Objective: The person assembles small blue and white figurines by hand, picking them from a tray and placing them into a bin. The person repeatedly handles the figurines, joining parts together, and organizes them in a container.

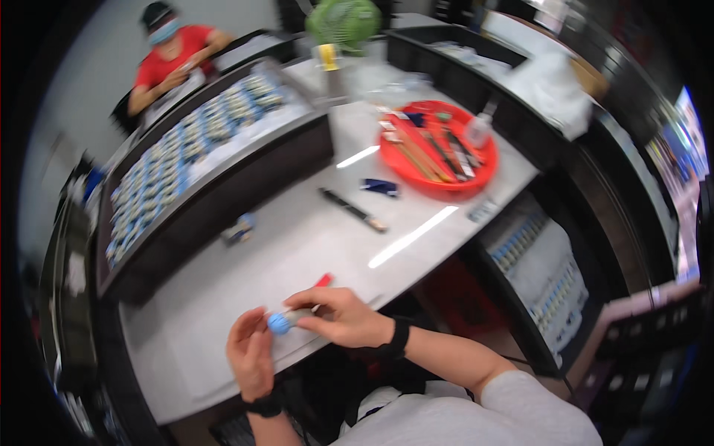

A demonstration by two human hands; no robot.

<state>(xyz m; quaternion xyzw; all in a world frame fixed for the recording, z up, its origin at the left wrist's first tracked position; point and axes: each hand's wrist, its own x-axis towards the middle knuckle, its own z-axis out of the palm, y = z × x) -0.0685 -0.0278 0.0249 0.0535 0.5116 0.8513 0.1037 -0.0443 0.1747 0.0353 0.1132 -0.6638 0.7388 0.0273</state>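
Note:
My right hand (343, 317) pinches a small blue-and-grey figure (280, 322) between thumb and fingers, over the table's near edge. Its rounded light-blue end points left; fingers cover part of the pale grey end. Beside the blue end, my left hand (251, 354) is raised with loosely bent fingers, some of them apart, apparently gripping nothing. Just beyond the right hand lies a small red piece (324, 280). A similar blue-and-grey piece (239, 229) rests farther back, next to the dark tray. A slim black tool (353, 210) with a pale tip lies mid-table. Blur hides fine detail.
A dark tray (223, 195) with rows of blue-and-grey pieces stands left. A red basin (476, 182) holds stick-like tools and a bottle; a dark blue piece (380, 186) lies beside it. Beyond are a green fan (343, 24) and a seated person (175, 56). Lower right, an open drawer (537, 271) holds more pieces.

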